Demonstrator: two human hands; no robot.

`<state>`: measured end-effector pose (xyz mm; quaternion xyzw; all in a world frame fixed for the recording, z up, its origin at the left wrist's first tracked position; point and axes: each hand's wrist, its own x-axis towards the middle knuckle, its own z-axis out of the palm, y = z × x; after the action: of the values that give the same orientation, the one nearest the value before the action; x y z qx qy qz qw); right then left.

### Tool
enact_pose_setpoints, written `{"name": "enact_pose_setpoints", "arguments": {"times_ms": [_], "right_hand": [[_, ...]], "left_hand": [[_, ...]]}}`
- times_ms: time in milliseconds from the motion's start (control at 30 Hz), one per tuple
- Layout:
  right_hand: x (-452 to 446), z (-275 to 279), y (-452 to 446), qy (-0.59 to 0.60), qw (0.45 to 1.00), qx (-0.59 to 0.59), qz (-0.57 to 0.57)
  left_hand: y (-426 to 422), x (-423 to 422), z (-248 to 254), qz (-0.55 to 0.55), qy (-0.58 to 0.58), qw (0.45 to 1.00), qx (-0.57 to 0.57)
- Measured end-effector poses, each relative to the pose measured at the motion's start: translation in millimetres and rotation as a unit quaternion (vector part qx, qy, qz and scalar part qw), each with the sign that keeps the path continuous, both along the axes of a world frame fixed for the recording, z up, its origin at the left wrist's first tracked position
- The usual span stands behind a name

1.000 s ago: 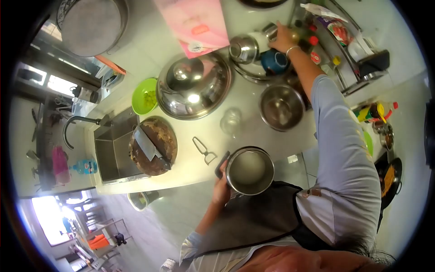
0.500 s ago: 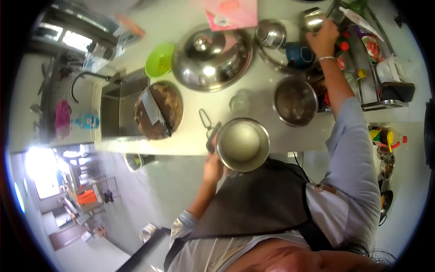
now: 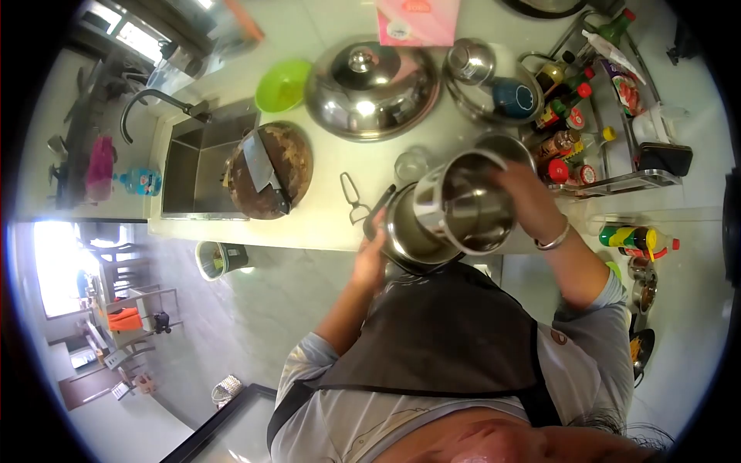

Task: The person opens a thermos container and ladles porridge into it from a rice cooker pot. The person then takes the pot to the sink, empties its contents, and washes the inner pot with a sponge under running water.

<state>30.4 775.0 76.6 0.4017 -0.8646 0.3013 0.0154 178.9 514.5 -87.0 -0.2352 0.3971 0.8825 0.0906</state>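
Observation:
My left hand (image 3: 369, 261) grips the dark handle of a saucepan (image 3: 403, 220) at the counter's front edge. My right hand (image 3: 531, 199) holds a shiny metal cup (image 3: 432, 207), tipped on its side above the saucepan and hiding much of it. The cup's open mouth faces down and to the right. Behind the cup, a metal bowl (image 3: 498, 143) shows only in part. A small glass (image 3: 411, 164) stands behind the saucepan, and a peeler (image 3: 351, 193) lies to its left.
A cleaver (image 3: 261, 160) rests on a round chopping board (image 3: 297, 174) beside the sink (image 3: 193, 174). Further back are a green bowl (image 3: 279, 86), a large domed lid (image 3: 370, 96) and a blue cup (image 3: 512, 99). Sauce bottles (image 3: 562, 143) crowd a rack at right.
My right hand has brought the metal cup from the back right to above the saucepan and tilted it. My left hand still holds the saucepan, which has shifted slightly right.

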Motion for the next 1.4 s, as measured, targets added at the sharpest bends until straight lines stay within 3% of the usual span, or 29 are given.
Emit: {"name": "enact_pose_setpoints", "arguments": {"times_ms": [100, 167, 233, 433, 533, 667, 767, 933, 1100, 1267, 1367, 1400], "right_hand": [[9, -17, -14, 0.09, 0.994, -0.036, 0.044], [18, -6, -29, -0.151, 0.988, -0.021, 0.025], [18, -5, -36, -0.356, 0.934, 0.006, -0.03], [25, -36, -49, -0.446, 0.891, 0.08, -0.044], [23, -99, -40, -0.264, 0.964, -0.004, -0.009], [19, -99, -35, -0.321, 0.945, 0.035, -0.053], [6, -95, -34, -0.39, 0.908, 0.104, -0.11], [-2, -105, -28, -0.415, 0.895, 0.085, -0.142], [-10, -124, -25, -0.321, 0.935, 0.1, -0.112], [-3, -107, -36, -0.321, 0.933, 0.078, -0.14], [-2, -150, -20, -0.345, 0.907, -0.204, -0.128], [-2, -131, -8, -0.332, 0.916, -0.164, -0.154]], "left_hand": [[5, 6, -6, 0.014, 0.021, 0.999, 0.022], [6, 14, -13, 0.026, 0.031, 0.998, 0.054], [6, 19, -22, 0.03, 0.023, 0.998, 0.045], [6, 28, -47, 0.018, 0.033, 0.999, 0.018], [10, 24, -43, -0.013, 0.016, 1.0, 0.006], [17, 17, -89, -0.063, -0.004, 0.998, 0.019], [32, 7, -77, -0.038, -0.052, 0.998, 0.021], [33, -8, -86, -0.107, -0.124, 0.981, -0.104], [26, -15, -80, -0.185, -0.129, 0.957, -0.184], [24, -18, -86, -0.183, -0.128, 0.964, -0.142], [22, -19, -85, -0.169, -0.138, 0.97, -0.107], [21, -20, -86, -0.164, -0.143, 0.972, -0.094]]}}
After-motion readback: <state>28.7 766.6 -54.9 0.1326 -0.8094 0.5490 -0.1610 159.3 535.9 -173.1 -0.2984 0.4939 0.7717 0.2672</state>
